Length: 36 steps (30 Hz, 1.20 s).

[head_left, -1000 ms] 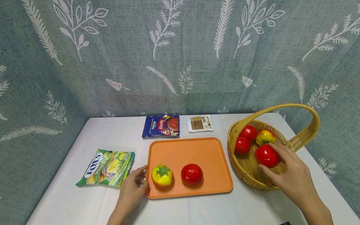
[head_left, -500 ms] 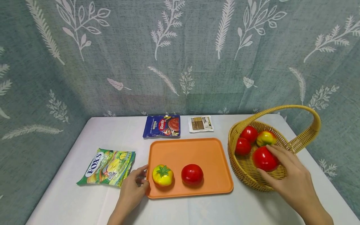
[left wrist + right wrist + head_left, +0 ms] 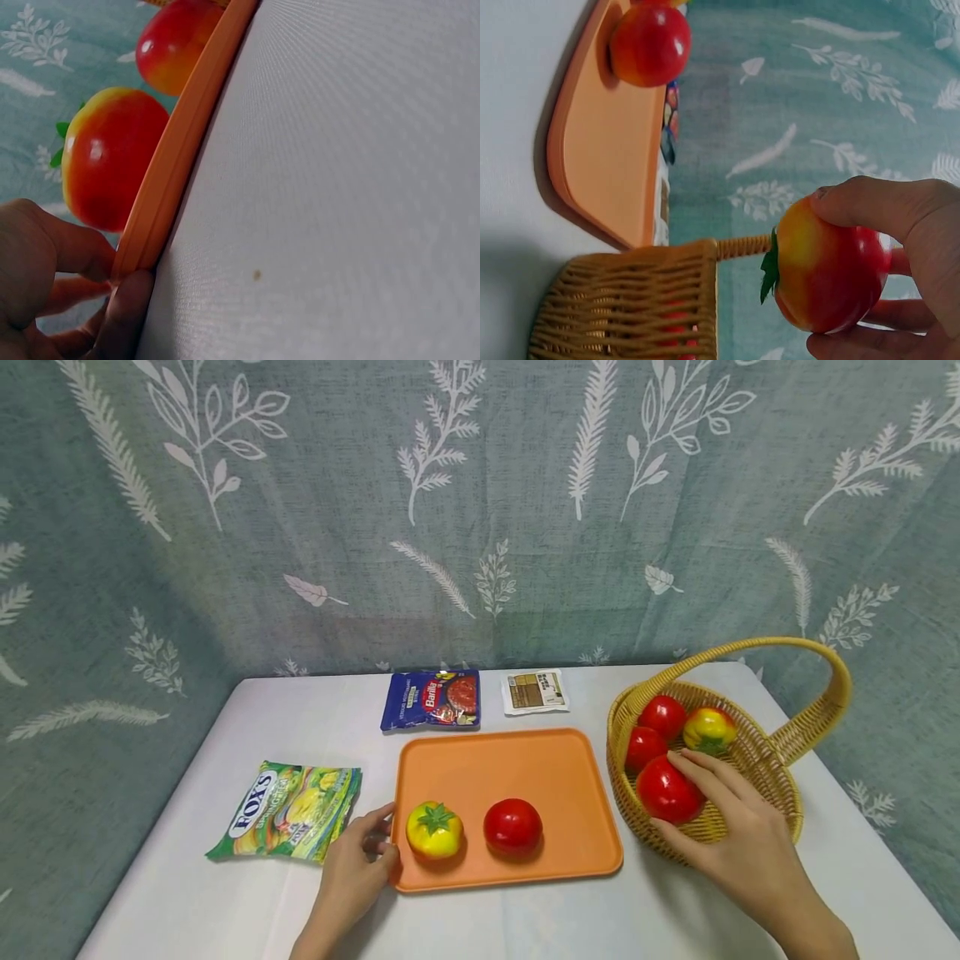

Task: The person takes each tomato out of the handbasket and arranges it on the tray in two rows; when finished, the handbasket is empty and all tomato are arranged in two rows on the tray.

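Note:
My right hand (image 3: 746, 843) grips a red tomato (image 3: 670, 789) between thumb and fingers, above the near left part of the wicker basket (image 3: 783, 802). In the right wrist view this tomato (image 3: 829, 270) shows a yellow patch and green leaves, clear of the basket's rim. Two red tomatoes (image 3: 663, 717) and a yellow-red one (image 3: 709, 729) lie inside the basket. My left hand (image 3: 356, 864) pinches the left edge of the orange tray (image 3: 517, 760), thumb and fingers at its rim. On the tray sit a yellow tomato (image 3: 435, 830), leaves up, and a red tomato (image 3: 513, 827).
A green candy bag (image 3: 288, 810) lies left of the tray. Behind the tray are a blue sauce pouch (image 3: 431, 700) and a small white-and-brown packet (image 3: 535, 692). The basket's tall handle (image 3: 832, 685) arches up on the right. A patterned curtain (image 3: 480, 527) closes off the table's back.
My right hand has moved left within the basket's area, carrying the red tomato toward the basket's left rim. My left hand has stayed at the tray's edge.

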Tool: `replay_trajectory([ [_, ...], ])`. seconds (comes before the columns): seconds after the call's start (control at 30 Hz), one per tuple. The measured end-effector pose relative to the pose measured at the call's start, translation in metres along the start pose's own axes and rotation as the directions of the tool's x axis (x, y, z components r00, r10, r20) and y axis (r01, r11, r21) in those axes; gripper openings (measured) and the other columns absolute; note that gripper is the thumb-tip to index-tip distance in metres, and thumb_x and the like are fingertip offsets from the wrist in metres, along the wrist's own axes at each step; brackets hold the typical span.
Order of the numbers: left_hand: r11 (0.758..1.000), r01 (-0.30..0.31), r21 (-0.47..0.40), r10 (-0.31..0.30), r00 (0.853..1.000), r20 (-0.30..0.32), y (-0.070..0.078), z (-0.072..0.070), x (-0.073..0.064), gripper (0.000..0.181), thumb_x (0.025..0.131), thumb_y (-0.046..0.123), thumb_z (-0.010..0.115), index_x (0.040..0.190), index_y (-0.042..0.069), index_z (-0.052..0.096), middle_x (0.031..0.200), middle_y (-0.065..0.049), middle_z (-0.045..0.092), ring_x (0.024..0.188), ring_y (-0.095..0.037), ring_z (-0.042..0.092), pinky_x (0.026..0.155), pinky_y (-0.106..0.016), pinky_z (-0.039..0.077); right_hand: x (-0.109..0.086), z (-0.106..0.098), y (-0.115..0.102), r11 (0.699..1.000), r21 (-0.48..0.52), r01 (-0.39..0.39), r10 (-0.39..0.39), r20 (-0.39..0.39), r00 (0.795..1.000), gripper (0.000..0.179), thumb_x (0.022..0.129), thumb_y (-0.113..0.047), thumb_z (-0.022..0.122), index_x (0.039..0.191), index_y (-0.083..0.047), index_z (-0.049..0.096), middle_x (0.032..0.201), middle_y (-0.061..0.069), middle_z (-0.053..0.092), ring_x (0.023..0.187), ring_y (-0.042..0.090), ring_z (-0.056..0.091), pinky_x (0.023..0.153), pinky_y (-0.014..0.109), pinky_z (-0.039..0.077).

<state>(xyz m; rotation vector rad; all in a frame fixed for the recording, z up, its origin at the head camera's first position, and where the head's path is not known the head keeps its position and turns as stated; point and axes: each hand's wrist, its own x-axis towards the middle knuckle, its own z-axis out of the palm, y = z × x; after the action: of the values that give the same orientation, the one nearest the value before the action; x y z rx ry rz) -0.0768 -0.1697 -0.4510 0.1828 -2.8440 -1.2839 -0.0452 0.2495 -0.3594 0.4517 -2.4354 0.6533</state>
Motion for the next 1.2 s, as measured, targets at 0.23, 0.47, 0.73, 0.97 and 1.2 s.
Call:
replay_trajectory([
  [0.23,1.000,0.008,0.000,-0.008,1.000,0.000,-0.001,0.000,0.000,0.059,0.079,-0.001,0.067,0.137,0.008,0.061,0.108,-0.007,0.063,0.082,-0.016,0.059,0.072,-0.027,0.051,-0.001,0.011,-0.006,0.999,0.022,0.024,-0.025,0.034,0.999,0.071,0.080,-0.059,0.074,0.131,-0.010,0.065,0.132,0.007,0.060,0.113,0.026,0.060,0.100,0.006,0.028],
  [0.47,1.000,0.025,-0.007,-0.025,1.000,0.001,-0.003,-0.001,-0.001,0.060,0.079,0.000,0.066,0.138,0.008,0.059,0.109,-0.008,0.062,0.083,-0.017,0.059,0.073,-0.025,0.051,0.000,0.021,-0.013,1.000,-0.001,0.009,-0.009,0.098,0.995,0.081,0.059,-0.021,0.096,0.133,-0.014,0.064,0.131,0.006,0.060,0.111,0.024,0.062,0.085,0.042,0.055],
  [0.73,1.000,-0.002,-0.001,0.002,1.000,-0.009,-0.004,0.001,0.000,0.058,0.079,-0.001,0.067,0.136,0.008,0.061,0.108,-0.008,0.063,0.083,-0.017,0.060,0.075,-0.027,0.052,0.000,0.033,-0.013,0.999,0.014,0.049,-0.051,0.103,0.993,0.076,0.061,-0.024,0.095,0.130,-0.012,0.066,0.129,0.007,0.061,0.108,0.024,0.064,0.082,0.047,0.056],
  [0.97,1.000,-0.008,-0.003,0.008,1.000,-0.011,-0.002,0.001,0.000,0.057,0.079,-0.001,0.067,0.136,0.008,0.062,0.108,-0.007,0.063,0.084,-0.017,0.061,0.076,-0.029,0.052,0.001,0.044,-0.016,0.998,0.028,0.051,-0.054,0.146,0.988,0.074,0.064,-0.029,0.093,0.131,-0.014,0.065,0.128,0.005,0.061,0.108,0.023,0.063,0.083,0.046,0.056],
  [1.2,1.000,-0.015,0.001,0.015,1.000,-0.010,0.000,0.001,0.000,0.057,0.079,-0.001,0.067,0.135,0.007,0.062,0.108,-0.008,0.064,0.084,-0.018,0.061,0.076,-0.030,0.052,0.000,0.054,-0.018,0.999,0.033,0.041,-0.047,0.199,0.979,0.071,0.065,-0.030,0.093,0.129,-0.014,0.066,0.127,0.006,0.062,0.109,0.025,0.063,0.084,0.046,0.056],
])
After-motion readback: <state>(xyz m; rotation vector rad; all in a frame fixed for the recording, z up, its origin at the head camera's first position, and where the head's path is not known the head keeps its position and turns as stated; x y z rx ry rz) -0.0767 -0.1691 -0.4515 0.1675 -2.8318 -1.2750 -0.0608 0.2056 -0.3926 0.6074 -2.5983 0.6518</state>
